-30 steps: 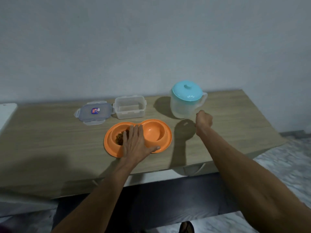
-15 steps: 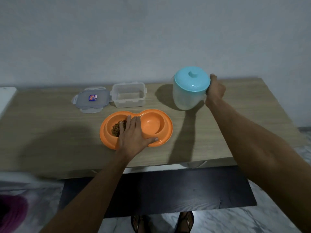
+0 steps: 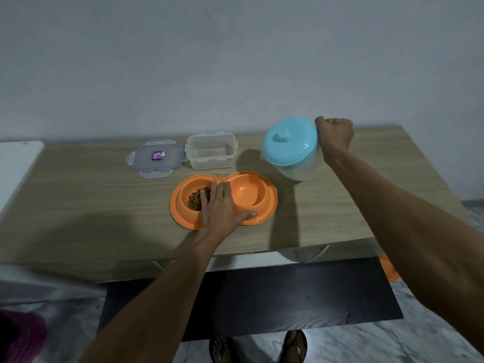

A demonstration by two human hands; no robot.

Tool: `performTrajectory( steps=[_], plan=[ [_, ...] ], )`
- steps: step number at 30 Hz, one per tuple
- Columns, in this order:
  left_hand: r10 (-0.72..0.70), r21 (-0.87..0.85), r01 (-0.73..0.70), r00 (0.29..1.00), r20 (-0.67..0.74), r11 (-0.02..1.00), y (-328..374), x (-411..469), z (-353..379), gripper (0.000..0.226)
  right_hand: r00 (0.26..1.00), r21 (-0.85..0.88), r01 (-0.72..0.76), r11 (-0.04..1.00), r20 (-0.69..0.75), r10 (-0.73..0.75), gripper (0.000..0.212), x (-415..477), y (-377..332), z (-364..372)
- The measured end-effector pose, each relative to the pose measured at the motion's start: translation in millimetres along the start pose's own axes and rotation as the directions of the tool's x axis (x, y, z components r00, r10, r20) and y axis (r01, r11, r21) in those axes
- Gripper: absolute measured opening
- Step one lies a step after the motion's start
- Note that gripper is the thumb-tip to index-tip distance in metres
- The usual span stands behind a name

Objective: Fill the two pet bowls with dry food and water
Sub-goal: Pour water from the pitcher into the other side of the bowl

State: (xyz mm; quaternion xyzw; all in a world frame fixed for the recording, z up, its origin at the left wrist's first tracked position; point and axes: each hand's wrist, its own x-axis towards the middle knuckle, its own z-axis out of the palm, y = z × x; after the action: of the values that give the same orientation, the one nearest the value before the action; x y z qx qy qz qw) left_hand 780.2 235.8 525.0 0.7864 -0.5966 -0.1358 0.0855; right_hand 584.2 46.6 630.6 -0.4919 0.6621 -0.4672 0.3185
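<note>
We steady the orange double pet bowl [image 3: 251, 220] on the desk [image 3: 86, 195] with the left hand [image 3: 221, 209], laid flat and open across its middle divider. The left well holds kibble [image 3: 195, 200]; the right well [image 3: 247, 191] looks dry. Our right hand [image 3: 334, 136] is closed on the handle of the blue-lidded pitcher [image 3: 290, 146], lifted and tilted toward the bowl. Risk: the pitcher stands beside the right well, not over it, so tipping further could wet the desk or the kibble.
</note>
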Motion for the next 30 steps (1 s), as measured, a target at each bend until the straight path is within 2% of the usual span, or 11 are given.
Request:
performTrajectory(
  steps=[6, 15, 30],
  plan=[
    [0.007, -0.014, -0.007, 1.000, 0.014, 1.000, -0.3, -1.2, -0.4, 0.115, 0.992, -0.137, 0.123, 0.983, 0.005, -0.124, 0.038, -26.3, -5.6, -3.9],
    [0.017, -0.040, -0.018, 1.000, -0.013, 0.999, -2.2, 0.8, 4.3, 0.115, 0.953, -0.334, 0.300, 0.894, 0.078, -0.291, 0.044, -55.7, -7.2, -0.6],
    [0.025, -0.045, -0.026, 1.000, -0.014, 0.999, -3.4, 0.9, 5.7, 0.116, 0.922, -0.380, 0.385, 0.841, 0.127, -0.365, 0.043, -65.9, -9.9, -1.1]
  ],
)
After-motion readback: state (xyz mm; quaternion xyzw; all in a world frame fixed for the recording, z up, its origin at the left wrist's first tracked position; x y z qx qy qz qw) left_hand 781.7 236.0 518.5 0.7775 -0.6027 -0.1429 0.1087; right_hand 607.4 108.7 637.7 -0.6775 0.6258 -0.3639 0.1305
